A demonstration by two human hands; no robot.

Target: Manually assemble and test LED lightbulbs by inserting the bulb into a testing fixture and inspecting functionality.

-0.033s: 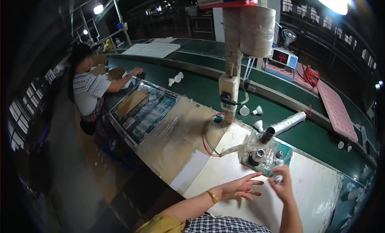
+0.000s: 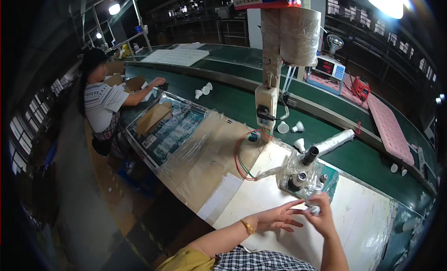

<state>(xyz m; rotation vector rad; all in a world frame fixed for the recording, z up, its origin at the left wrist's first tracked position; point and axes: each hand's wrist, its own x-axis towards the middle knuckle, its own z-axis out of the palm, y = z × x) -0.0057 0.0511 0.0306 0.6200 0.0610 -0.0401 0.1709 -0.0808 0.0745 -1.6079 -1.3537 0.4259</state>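
My right hand [image 2: 323, 219] pinches a small white and silver light bulb [image 2: 314, 208], partly hidden by the fingers. Close beside it, my left hand [image 2: 280, 218] is palm up with its fingers spread; its fingertips reach the bulb, though I cannot tell whether they touch it. Both hands are above the white board on the bench [image 2: 253, 196]. Just beyond them stands a plastic-wrapped fixture on a green base [image 2: 329, 182]. It carries a black upright tube [image 2: 310, 155], a dark socket with a metal top [image 2: 298, 180] and a small metal post [image 2: 323, 178].
White bulbs [image 2: 298, 127] lie on the green conveyor [image 2: 223, 101] behind the fixture. A wrapped post with a power outlet [image 2: 265, 105] rises there. A meter [image 2: 329, 67] and pink foam tray [image 2: 390, 131] are at the right. At the left another person [image 2: 106, 101] reaches over the conveyor.
My right hand has moved slightly left with the bulb, closer to my left hand's fingertips. My left hand stays nearly in place.
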